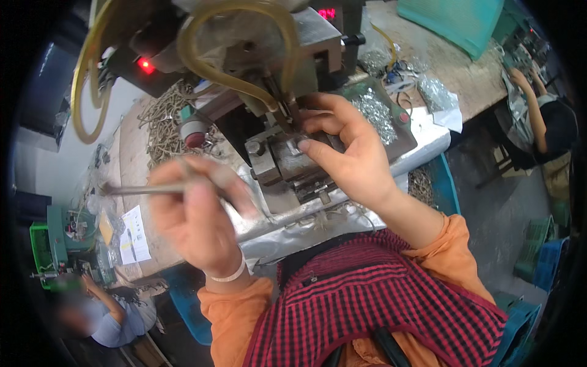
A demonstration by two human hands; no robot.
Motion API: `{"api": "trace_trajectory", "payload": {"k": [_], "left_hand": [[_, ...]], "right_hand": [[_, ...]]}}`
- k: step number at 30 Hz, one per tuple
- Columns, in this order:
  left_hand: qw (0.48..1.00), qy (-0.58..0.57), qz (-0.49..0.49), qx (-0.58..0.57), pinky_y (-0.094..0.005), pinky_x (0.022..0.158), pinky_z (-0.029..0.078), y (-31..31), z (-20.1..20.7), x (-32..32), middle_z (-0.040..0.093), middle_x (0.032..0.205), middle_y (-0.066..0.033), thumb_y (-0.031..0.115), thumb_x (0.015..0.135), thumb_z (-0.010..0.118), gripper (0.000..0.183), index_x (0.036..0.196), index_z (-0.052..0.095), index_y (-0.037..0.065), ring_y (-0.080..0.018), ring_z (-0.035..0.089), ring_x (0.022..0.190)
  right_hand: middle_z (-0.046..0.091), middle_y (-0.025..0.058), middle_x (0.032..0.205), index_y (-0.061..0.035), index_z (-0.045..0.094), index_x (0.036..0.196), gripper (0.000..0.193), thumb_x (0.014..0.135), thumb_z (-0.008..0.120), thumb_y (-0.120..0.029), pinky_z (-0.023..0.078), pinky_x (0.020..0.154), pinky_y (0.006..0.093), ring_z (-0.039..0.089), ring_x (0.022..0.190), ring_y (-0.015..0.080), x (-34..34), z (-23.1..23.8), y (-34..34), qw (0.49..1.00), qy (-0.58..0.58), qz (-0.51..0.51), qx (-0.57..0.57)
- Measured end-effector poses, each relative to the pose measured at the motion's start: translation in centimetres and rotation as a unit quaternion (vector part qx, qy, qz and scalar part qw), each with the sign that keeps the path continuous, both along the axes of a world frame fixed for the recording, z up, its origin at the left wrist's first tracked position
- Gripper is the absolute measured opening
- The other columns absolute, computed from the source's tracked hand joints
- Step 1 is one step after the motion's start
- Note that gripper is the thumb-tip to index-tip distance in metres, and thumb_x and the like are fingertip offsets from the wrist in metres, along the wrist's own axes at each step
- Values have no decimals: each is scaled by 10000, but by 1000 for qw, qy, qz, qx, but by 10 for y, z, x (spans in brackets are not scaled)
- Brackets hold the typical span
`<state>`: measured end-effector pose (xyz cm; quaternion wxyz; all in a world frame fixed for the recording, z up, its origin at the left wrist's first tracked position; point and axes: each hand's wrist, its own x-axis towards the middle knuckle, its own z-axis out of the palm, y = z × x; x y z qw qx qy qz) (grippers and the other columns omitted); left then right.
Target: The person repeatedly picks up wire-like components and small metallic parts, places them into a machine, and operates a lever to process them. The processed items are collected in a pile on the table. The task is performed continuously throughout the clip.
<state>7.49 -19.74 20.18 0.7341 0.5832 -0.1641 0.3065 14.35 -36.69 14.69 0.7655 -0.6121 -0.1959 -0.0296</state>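
My left hand (202, 211), smeared by motion, is off the left front of a bench press (263, 79). Its fingers are closed round a greyish-brown cord (143, 189), one end of which sticks out to the left. My right hand (351, 147) is at the press, thumb and fingers curled together by the metal die block (290, 160), just under the tool. Whatever lies between those fingertips is too small and hidden to name. A looped yellowish tube (235, 85) hangs in front of the press head.
Similar cords lie heaped (165, 116) left of the press, beside a red push button (194, 138). On the right, a tray (400, 137) holds small silvery metal pieces. A blue bin (451, 183) with cords sits below. One person works at far right, another at lower left.
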Motion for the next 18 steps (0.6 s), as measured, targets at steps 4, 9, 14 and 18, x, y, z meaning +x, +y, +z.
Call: {"api": "trace_trajectory", "payload": {"k": [4, 9, 14, 18], "left_hand": [[814, 427, -373, -130, -236, 383, 387, -30, -15, -16, 637, 690, -147, 220, 1077, 427, 229, 1151, 541, 35, -149, 512, 426], [748, 538, -306, -238, -216, 360, 366, -42, -32, 1, 633, 693, -61, 254, 1074, 441, 291, 1157, 599, 25, -110, 454, 395], [750, 535, -298, -251, -199, 364, 393, -42, -35, -2, 649, 703, -59, 273, 1067, 456, 300, 1154, 611, 32, -124, 512, 420], [750, 533, -314, -234, -226, 361, 368, -48, -38, 1, 665, 723, -69, 304, 1062, 479, 317, 1182, 593, 34, -144, 546, 449]], "right_hand": [[644, 193, 1247, -39, 676, 1160, 364, 802, 728, -73, 483, 1006, 416, 625, 1159, 344, 28, -24, -38, 946, -174, -72, -264], [612, 242, 1290, -59, 734, 984, 222, 770, 758, -111, 438, 1062, 466, 504, 1312, 404, 56, -101, -92, 774, -191, -287, -531], [639, 214, 1280, -45, 732, 912, 146, 778, 754, -99, 433, 1075, 470, 531, 1306, 387, 59, -116, -95, 807, -187, -273, -490], [676, 188, 1208, -33, 731, 935, 121, 826, 709, -84, 459, 1033, 452, 597, 1201, 378, 65, -122, -103, 791, -246, -296, -475]]}}
